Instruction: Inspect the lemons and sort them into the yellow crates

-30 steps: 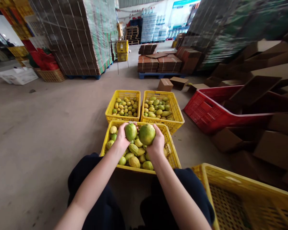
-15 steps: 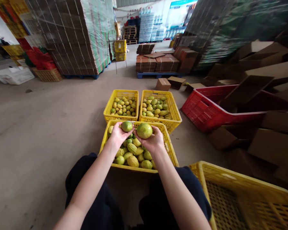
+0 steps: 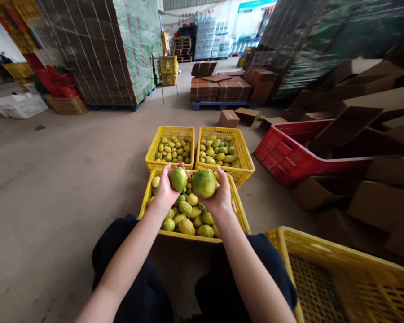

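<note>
My left hand (image 3: 168, 189) is closed around a smallish green lemon (image 3: 178, 179), its round end turned up toward me. A larger yellow-green lemon (image 3: 204, 183) rests in my right hand (image 3: 219, 197), with the thumb along its right side. Both fruits are held side by side, slightly apart, over the near yellow crate (image 3: 188, 238). Inside that crate lie several yellow and green lemons (image 3: 186, 226), some ribbed or rough-skinned. My hands and forearms hide part of the crate's contents.
Behind stand two more yellow crates, a left one (image 3: 150, 158) and a right one (image 3: 246, 163), both holding lemons. Another yellow crate (image 3: 343, 253) is at my lower right. A red crate (image 3: 279, 157) and cardboard boxes (image 3: 384, 197) crowd the right side. Wrapped pallet stacks (image 3: 97, 54) rise farther back.
Both lemons have been turned in my hands, so their rounder ends now face me. My fingers have shifted around them, and the thumbs point more upward.
</note>
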Available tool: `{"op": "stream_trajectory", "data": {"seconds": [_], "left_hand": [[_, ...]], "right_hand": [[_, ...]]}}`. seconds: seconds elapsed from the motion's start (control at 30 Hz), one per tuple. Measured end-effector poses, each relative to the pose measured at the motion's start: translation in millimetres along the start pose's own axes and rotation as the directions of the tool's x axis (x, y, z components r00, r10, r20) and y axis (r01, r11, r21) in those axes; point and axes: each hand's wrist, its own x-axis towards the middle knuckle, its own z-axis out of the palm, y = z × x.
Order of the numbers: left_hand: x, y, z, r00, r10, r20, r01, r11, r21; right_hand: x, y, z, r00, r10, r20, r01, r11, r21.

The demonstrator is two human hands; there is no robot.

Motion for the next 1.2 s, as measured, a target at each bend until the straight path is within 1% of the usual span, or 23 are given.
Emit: {"op": "stream_trajectory", "data": {"seconds": [0.07, 0.1, 0.13, 0.17, 0.2, 0.23, 0.27, 0.3, 0.33, 0.37, 0.4, 0.47, 0.53, 0.67, 0.73, 0.8, 0.9, 0.97, 1.07, 1.2], "left_hand": [[-2.9, -0.8, 0.5, 0.990, 0.111, 0.092, -0.116, 0.992, 0.049], [-4.4, -1.7, 0.1, 0.970, 0.193, 0.150, -0.208, 0.974, 0.092], [-5.7, -2.9, -0.8, 0.934, 0.286, 0.212, -0.318, 0.938, 0.139], [-7.0, -4.5, -2.0, 0.884, 0.376, 0.277, -0.433, 0.882, 0.185], [-8.1, -6.3, -3.4, 0.823, 0.456, 0.338, -0.542, 0.810, 0.225], [-9.2, -8.2, -5.0, 0.759, 0.518, 0.394, -0.632, 0.731, 0.257], [-10.0, -10.1, -6.5, 0.701, 0.558, 0.444, -0.700, 0.655, 0.282], [-10.7, -12.0, -7.8, 0.656, 0.576, 0.488, -0.746, 0.594, 0.302], [-11.1, -13.7, -9.0, 0.626, 0.581, 0.520, -0.772, 0.553, 0.313], [-11.2, -15.1, -9.9, 0.609, 0.580, 0.540, -0.786, 0.531, 0.316], [-11.0, -16.3, -10.7, 0.603, 0.578, 0.550, -0.790, 0.527, 0.313], [-9.9, -17.8, -11.6, 0.609, 0.572, 0.550, -0.782, 0.550, 0.294], [-8.6, -18.5, -12.1, 0.618, 0.568, 0.544, -0.769, 0.582, 0.265], [-7.9, -18.4, -11.9, 0.608, 0.565, 0.558, -0.761, 0.616, 0.206], [-8.7, -17.9, -10.9, 0.617, 0.560, 0.553, -0.748, 0.636, 0.190], [-9.9, -17.0, -9.3, 0.650, 0.543, 0.532, -0.713, 0.678, 0.180], [-11.8, -14.5, -5.8, 0.712, 0.499, 0.493, -0.634, 0.759, 0.148], [-12.9, -12.4, -3.5, 0.745, 0.479, 0.464, -0.592, 0.795, 0.129], [-14.1, -9.6, -1.2, 0.774, 0.472, 0.422, -0.568, 0.812, 0.133], [-14.5, -8.0, -1.0, 0.791, 0.467, 0.395, -0.563, 0.809, 0.170]], "right_hand": [[0.2, 2.4, -0.9, 0.994, -0.096, 0.054, 0.099, 0.993, -0.063], [0.7, 4.8, -1.6, 0.985, -0.162, 0.065, 0.168, 0.981, -0.099], [1.2, 7.6, -2.3, 0.966, -0.250, 0.069, 0.257, 0.956, -0.142], [1.5, 10.7, -3.1, 0.932, -0.356, 0.073, 0.363, 0.911, -0.195], [1.4, 13.7, -3.9, 0.882, -0.464, 0.088, 0.470, 0.845, -0.257], [0.8, 16.4, -4.7, 0.821, -0.558, 0.119, 0.564, 0.761, -0.319], [-0.3, 18.4, -5.5, 0.759, -0.630, 0.162, 0.639, 0.674, -0.372], [-1.9, 19.6, -6.2, 0.705, -0.676, 0.212, 0.693, 0.595, -0.408], [-3.9, 20.1, -7.0, 0.665, -0.701, 0.257, 0.729, 0.533, -0.430], [-5.9, 19.9, -7.7, 0.635, -0.714, 0.293, 0.753, 0.488, -0.441], [-8.0, 19.4, -8.5, 0.611, -0.724, 0.321, 0.771, 0.453, -0.447], [-11.5, 17.9, -9.9, 0.572, -0.737, 0.359, 0.795, 0.393, -0.461], [-13.8, 16.8, -11.4, 0.552, -0.740, 0.384, 0.806, 0.354, -0.475], [-16.6, 15.5, -13.8, 0.526, -0.735, 0.428, 0.828, 0.328, -0.455], [-18.0, 14.2, -14.5, 0.514, -0.726, 0.457, 0.840, 0.316, -0.442], [-19.3, 12.5, -14.8, 0.512, -0.711, 0.482, 0.845, 0.316, -0.431], [-20.6, 10.5, -14.9, 0.526, -0.679, 0.513, 0.844, 0.339, -0.416], [-21.4, 10.1, -14.9, 0.536, -0.654, 0.534, 0.841, 0.357, -0.407], [-22.4, 10.6, -15.0, 0.541, -0.630, 0.558, 0.840, 0.368, -0.399], [-22.9, 11.2, -15.4, 0.540, -0.621, 0.568, 0.841, 0.365, -0.400]]}}
